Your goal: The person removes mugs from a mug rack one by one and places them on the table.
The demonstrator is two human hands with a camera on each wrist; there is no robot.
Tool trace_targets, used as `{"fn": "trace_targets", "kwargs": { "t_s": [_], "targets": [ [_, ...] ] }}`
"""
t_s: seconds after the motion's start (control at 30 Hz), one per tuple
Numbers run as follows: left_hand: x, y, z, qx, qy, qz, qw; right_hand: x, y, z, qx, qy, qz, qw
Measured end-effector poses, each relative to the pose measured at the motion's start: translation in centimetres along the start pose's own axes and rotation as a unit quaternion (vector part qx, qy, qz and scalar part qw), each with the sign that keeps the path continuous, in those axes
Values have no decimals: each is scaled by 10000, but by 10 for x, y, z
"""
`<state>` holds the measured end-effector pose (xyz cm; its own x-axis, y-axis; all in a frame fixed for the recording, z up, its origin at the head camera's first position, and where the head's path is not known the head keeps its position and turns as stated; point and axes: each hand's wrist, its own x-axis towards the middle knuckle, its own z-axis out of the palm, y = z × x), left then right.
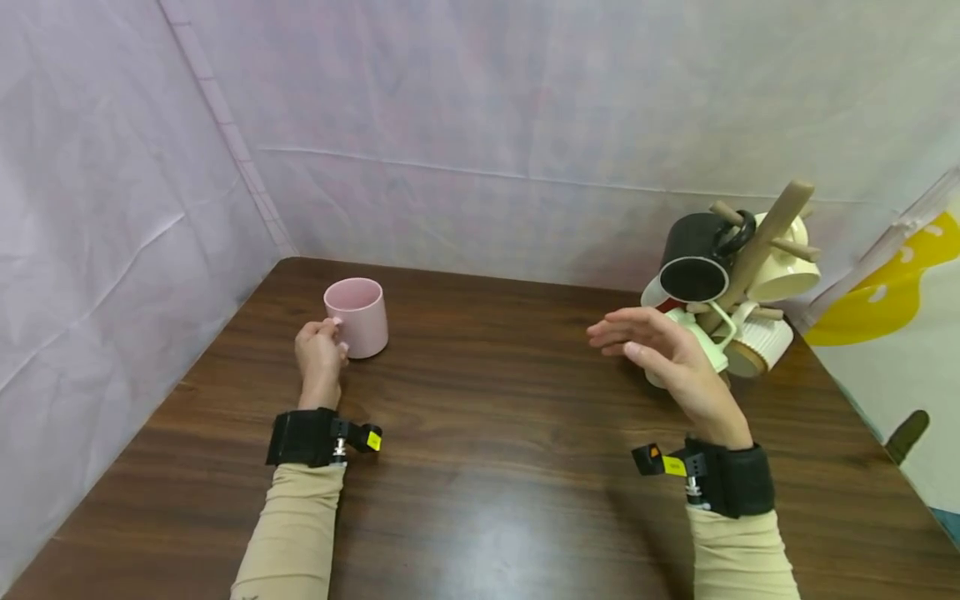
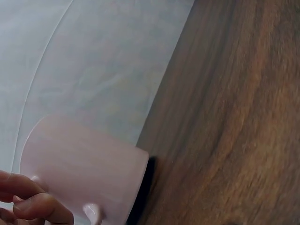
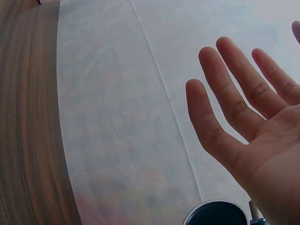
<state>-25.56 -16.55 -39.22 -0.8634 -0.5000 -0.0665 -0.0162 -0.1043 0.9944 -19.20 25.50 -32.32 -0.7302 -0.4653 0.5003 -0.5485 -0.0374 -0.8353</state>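
Note:
A pink mug [image 1: 365,327] stands upright towards the back left of the wooden table. My left hand [image 1: 318,354] grips its handle from the left side. In the left wrist view, curled fingers [image 2: 40,206] overlap the handle of the mug [image 2: 86,164], and a dark band lies under its base; whether the base touches the table cannot be told. On the right, my right hand [image 1: 671,358] is raised with fingers extended and holds nothing. It is nearest to a wooden mug tree [image 1: 776,225] and partly covers a pale green mug [image 1: 693,329].
On the mug tree hang a black mug [image 1: 693,250], a cream mug [image 1: 783,271] and a white ribbed mug [image 1: 761,342]. The table [image 1: 480,417] meets a white cloth wall [image 1: 487,125] at the back. Yellow cloth [image 1: 877,308] hangs past its right edge.

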Motion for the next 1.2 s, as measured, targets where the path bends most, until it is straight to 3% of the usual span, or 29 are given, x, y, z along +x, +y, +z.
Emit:
{"fn": "trace_targets", "kwargs": {
  "t_s": [0.37, 1.2],
  "targets": [
    [4, -4, -3, -178, 16, 0, 9998, -1, 0, 2, 42, -72, -195, 9998],
    [6, -5, -7, 160, -21, -44, 9999, 1, -2, -1, -55, -21, -18, 10000]
  ]
}}
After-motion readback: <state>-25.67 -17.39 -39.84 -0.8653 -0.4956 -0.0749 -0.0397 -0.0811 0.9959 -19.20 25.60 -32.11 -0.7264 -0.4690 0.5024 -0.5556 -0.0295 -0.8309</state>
